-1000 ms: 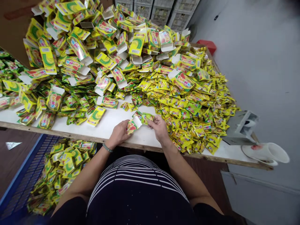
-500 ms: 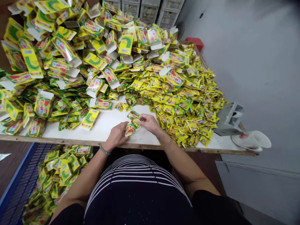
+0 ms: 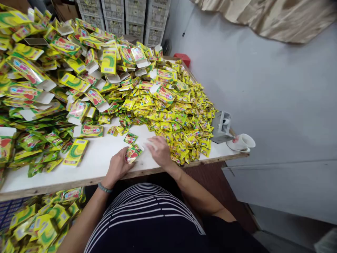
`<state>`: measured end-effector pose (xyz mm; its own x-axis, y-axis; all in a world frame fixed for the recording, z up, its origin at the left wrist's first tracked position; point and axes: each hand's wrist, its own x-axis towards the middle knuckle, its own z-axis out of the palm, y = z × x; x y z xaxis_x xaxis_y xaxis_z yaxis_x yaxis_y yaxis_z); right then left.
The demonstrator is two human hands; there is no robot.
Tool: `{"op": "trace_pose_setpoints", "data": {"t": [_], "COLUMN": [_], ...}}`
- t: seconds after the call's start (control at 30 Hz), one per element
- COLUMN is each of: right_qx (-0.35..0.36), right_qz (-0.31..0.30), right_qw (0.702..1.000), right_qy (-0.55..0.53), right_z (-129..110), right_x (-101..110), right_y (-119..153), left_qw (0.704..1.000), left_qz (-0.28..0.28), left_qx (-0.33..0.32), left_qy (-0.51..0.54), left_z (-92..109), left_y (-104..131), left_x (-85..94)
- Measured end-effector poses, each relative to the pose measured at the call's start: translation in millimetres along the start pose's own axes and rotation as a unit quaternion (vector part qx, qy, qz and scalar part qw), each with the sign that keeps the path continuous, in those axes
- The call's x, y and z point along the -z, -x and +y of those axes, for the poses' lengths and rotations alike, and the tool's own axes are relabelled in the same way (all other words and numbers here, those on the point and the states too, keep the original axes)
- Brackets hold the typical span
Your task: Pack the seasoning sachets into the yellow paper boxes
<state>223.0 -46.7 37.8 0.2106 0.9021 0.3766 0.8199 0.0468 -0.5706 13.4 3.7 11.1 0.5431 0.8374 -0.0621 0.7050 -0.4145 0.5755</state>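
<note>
My left hand (image 3: 119, 164) grips a small printed carton (image 3: 132, 154), green, red and yellow, low over the table's front edge. The carton's end near my right hand shows a pale flap. Just beyond it a green sachet (image 3: 130, 138) lies flat on the white tabletop. My right hand (image 3: 160, 151) is apart from the carton, beside the heap of yellow sachets (image 3: 181, 121). Its fingers are stretched out and somewhat blurred, with nothing visible in them. A few yellow sachets (image 3: 116, 130) lie farther back.
Cartons with open flaps (image 3: 76, 77) are heaped at the back left, above green sachets (image 3: 34, 142). A grey metal device (image 3: 222, 127) and a white mug (image 3: 241, 142) stand at the right end. Below the table, a blue crate (image 3: 9, 212) holds filled-looking cartons. White crates (image 3: 113, 15) are stacked behind.
My right hand has moved away from the carton to the right and its fingers have spread. My left hand still grips the carton. The view has swung right.
</note>
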Motion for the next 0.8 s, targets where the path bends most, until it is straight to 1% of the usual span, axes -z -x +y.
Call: {"op": "trace_pose_setpoints", "data": {"t": [0.07, 0.17, 0.2, 0.23, 0.27, 0.33, 0.37, 0.4, 0.43, 0.47, 0.53, 0.57, 0.6, 0.63, 0.7, 0.8], "right_qx": [-0.003, 0.008, 0.024, 0.039, 0.053, 0.057, 0.041, 0.016, -0.015, -0.045, -0.077, -0.084, -0.084, -0.081, -0.059, 0.0], "right_qz": [0.052, 0.024, 0.007, 0.004, 0.017, 0.076, 0.106, 0.118, 0.107, 0.072, -0.05, -0.095, -0.121, -0.137, -0.143, -0.135], "right_qw": [0.995, 0.98, 0.978, 0.978, 0.98, 0.986, 0.989, 0.992, 0.994, 0.994, 0.979, 0.969, 0.964, 0.963, 0.972, 0.985], "right_qy": [0.086, 0.197, 0.208, 0.206, 0.192, 0.135, 0.094, 0.044, -0.012, -0.071, -0.183, -0.211, -0.221, -0.216, -0.178, -0.111], "right_z": [18.2, 49.0, 56.6, 61.5, 63.4, 58.5, 52.6, 45.2, 37.0, 28.9, 15.3, 10.8, 7.9, 6.4, 5.8, 4.2], "right_x": [24.3, 49.4, 53.4, 55.4, 55.3, 50.0, 45.1, 38.7, 31.0, 22.0, 1.8, -8.2, -17.0, -24.1, -32.1, -31.1], "right_y": [-11.8, -35.8, -42.0, -46.3, -48.2, -45.8, -42.0, -37.3, -32.0, -26.7, -17.6, -14.4, -12.1, -10.7, -9.6, -9.6], "left_qw": [1.0, 1.0, 0.999, 0.999, 0.999, 0.998, 0.998, 0.998, 0.998, 0.998, 0.999, 0.999, 0.999, 0.999, 1.0, 1.0], "left_qz": [-0.005, 0.0, 0.0, -0.001, -0.003, -0.004, -0.004, -0.002, 0.0, 0.002, 0.005, 0.005, 0.003, 0.0, -0.008, -0.012], "left_qx": [0.005, 0.021, 0.03, 0.04, 0.049, 0.062, 0.066, 0.067, 0.066, 0.063, 0.053, 0.049, 0.044, 0.039, 0.025, 0.01], "left_qy": [-0.012, -0.02, -0.02, -0.019, -0.017, -0.014, -0.013, -0.013, -0.012, -0.012, -0.009, -0.006, -0.002, 0.002, 0.009, 0.017], "left_z": [0.0, 0.4, 0.8, 1.2, 1.5, 1.0, 0.1, -1.0, -2.4, -3.6, -5.2, -5.5, -5.5, -5.5, -5.5, -6.3], "left_y": [1.4, 4.5, 6.0, 7.7, 9.6, 13.4, 15.1, 16.4, 17.5, 18.3, 19.5, 19.9, 20.3, 20.5, 21.0, 21.3], "left_x": [-0.5, 0.6, 1.4, 2.3, 3.3, 5.0, 5.6, 5.8, 5.8, 5.5, 4.6, 4.2, 4.1, 4.1, 4.5, 5.0]}}
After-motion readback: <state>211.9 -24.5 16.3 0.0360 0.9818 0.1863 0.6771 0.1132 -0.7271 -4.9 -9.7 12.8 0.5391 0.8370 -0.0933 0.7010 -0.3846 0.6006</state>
